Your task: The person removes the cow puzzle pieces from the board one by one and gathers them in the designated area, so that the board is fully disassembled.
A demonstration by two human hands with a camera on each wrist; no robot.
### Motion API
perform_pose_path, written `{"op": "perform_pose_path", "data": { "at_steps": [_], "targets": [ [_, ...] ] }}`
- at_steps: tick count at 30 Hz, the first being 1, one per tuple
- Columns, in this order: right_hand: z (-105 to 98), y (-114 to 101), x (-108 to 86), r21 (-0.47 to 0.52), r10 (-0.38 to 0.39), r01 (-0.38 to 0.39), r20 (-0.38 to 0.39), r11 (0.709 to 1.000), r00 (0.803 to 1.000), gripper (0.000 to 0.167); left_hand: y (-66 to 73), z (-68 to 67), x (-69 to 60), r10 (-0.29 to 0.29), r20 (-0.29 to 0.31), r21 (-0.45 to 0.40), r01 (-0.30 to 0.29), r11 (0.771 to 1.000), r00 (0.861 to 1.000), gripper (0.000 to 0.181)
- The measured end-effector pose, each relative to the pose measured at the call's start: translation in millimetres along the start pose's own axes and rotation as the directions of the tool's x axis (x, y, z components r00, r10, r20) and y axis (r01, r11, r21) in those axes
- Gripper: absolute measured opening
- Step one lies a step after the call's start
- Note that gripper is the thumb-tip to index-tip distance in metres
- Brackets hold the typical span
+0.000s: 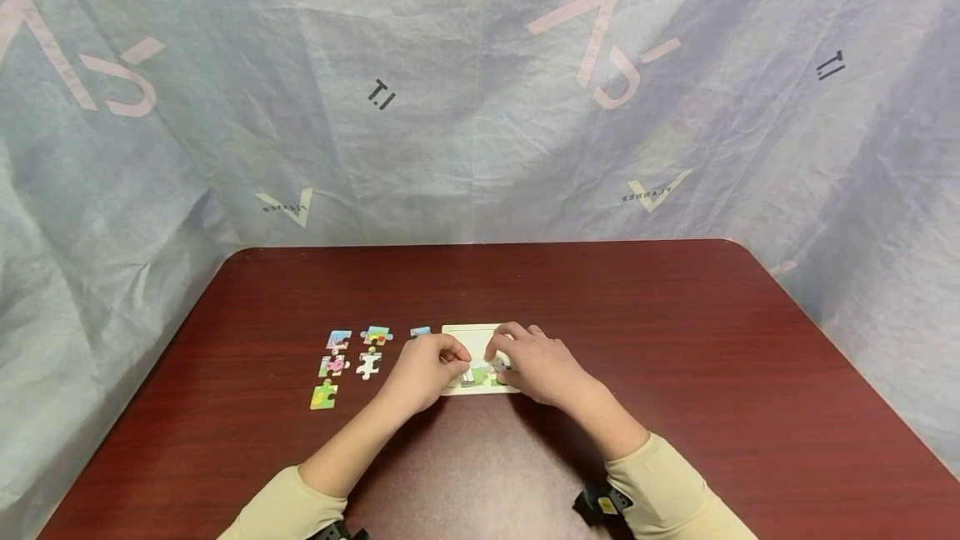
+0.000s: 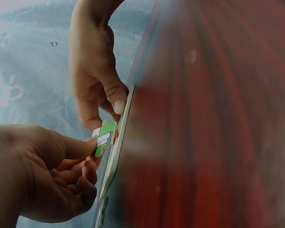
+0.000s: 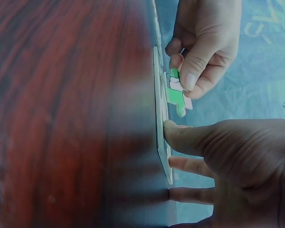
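Note:
My left hand (image 1: 426, 369) pinches a green and white jigsaw piece (image 2: 104, 135) between thumb and fingers. Tilted up, the piece is held at the left part of a shallow, pale puzzle tray (image 1: 468, 328); whether its lower edge touches the tray cannot be told. Over the tray's right side, my right hand (image 1: 542, 367) rests its thumb (image 3: 180, 135) on the surface, with the other fingers spread. Green and white puzzle pieces (image 1: 486, 377) lie along the tray's near part, partly hidden by both hands.
Several loose jigsaw pieces (image 1: 333, 365) lie on the dark red table (image 1: 637, 298) to the left of the tray. One blue piece (image 1: 420, 331) sits just beyond my left hand. A grey printed cloth (image 1: 465, 107) hangs behind the table.

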State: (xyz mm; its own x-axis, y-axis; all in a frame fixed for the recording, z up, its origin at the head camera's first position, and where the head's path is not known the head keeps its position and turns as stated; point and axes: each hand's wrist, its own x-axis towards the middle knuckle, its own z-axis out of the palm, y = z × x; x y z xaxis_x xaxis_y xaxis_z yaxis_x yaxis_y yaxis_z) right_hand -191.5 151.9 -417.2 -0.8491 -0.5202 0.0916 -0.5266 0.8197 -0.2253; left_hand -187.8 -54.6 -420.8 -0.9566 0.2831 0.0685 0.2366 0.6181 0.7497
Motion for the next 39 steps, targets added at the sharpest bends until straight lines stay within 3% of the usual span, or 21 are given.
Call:
{"op": "perform_pose_path", "data": {
  "at_steps": [20, 30, 39],
  "targets": [
    [0.0, -1.2, 0.0, 0.014, 0.005, -0.005, 0.023, 1.000, 1.000, 0.022, -16.6, -22.4, -7.3, -0.046, -0.004, -0.043, 0.046, 0.998, 0.999, 0.007],
    [-0.7, -0.6, -1.0, 0.018, 0.003, -0.003, 0.019, 1.000, 1.000, 0.021, -30.1, -34.5, -11.8, -0.047, -0.022, -0.023, 0.047, 0.999, 0.999, 0.008],
    [-1.2, -0.9, -1.1, 0.016, 0.000, 0.000, 0.023, 1.000, 1.000, 0.021, -40.9, -52.6, -19.6, -0.085, -0.027, 0.004, 0.085, 0.996, 0.996, 0.004]
  ]
}}
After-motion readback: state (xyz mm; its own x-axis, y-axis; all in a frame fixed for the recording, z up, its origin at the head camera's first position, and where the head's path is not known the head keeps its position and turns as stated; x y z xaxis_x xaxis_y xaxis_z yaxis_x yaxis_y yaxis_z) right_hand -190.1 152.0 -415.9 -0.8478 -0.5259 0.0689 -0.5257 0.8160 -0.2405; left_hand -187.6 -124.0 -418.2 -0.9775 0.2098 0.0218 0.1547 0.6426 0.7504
